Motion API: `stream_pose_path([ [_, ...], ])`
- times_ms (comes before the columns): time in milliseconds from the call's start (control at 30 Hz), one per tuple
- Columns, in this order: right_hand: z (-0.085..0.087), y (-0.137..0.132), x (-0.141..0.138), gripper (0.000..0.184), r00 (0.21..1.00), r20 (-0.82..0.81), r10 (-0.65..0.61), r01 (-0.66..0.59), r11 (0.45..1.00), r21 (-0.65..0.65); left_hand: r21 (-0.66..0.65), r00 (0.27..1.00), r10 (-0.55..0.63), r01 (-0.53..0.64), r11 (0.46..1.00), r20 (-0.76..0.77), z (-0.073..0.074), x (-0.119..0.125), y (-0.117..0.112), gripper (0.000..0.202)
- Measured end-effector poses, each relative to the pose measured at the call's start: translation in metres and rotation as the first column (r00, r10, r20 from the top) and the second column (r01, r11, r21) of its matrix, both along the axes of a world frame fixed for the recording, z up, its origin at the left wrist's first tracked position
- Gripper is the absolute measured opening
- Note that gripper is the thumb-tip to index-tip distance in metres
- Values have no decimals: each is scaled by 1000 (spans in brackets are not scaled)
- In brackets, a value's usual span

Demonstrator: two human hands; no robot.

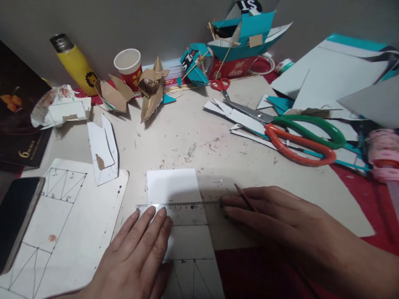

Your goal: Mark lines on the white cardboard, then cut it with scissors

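Observation:
A white card (173,185) lies in front of me, with pencilled lines and triangles on its near part. Across it rests a clear plastic ruler (187,214). My left hand (140,249) lies flat on the ruler's left part, fingers stretched out and pressing down. A slim dark red pencil (246,198) sticks out between the fingers of my right hand (280,220), its tip pointing up and left. The fingertips of that hand touch the ruler's right end. The rest of the pencil is mostly hidden by the hand.
A drawn pattern sheet (90,224) and a phone (20,220) lie at left. Large scissors (299,137) rest on card scraps at right. Along the back stand a yellow bottle (75,62), a paper cup (128,66), cardboard models (149,91) and a teal paper boat (243,37).

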State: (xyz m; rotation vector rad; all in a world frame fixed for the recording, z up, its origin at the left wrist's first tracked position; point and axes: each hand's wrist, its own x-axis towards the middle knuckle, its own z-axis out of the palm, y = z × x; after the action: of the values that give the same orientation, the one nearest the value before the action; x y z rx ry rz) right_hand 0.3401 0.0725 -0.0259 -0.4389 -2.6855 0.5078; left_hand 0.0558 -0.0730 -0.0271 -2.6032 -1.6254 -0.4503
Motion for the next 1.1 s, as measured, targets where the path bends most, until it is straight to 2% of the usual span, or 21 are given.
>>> stream_pose_path([
  [233, -7, 0, 5, 42, 999, 33, 12, -13, 1000, 15, -16, 1000, -1, 1, 1000, 5, 1, -1, 0, 43],
  [533, 0, 1, 2, 36, 998, 58, -26, 23, 999, 47, -27, 1000, -10, 11, 1000, 7, -1, -2, 4, 43],
  [700, 0, 1, 2, 40, 997, 48, -52, 49, 997, 63, -58, 1000, 6, -7, 998, -18, 0, -2, 3, 43],
  [867, 4, 1, 3, 42, 997, 51, -66, 63, 997, 52, -25, 999, -36, 35, 999, -28, 1, -3, 4, 44],
  [1000, 1, 1, 6, 43, 996, 60, -72, 69, 996, 47, -52, 994, -77, 73, 996, -81, 3, -4, 6, 47],
  [1100, -2, 0, 6, 41, 997, 34, -70, 68, 996, 51, -85, 994, -53, 45, 995, -95, 7, -3, 4, 47],
])
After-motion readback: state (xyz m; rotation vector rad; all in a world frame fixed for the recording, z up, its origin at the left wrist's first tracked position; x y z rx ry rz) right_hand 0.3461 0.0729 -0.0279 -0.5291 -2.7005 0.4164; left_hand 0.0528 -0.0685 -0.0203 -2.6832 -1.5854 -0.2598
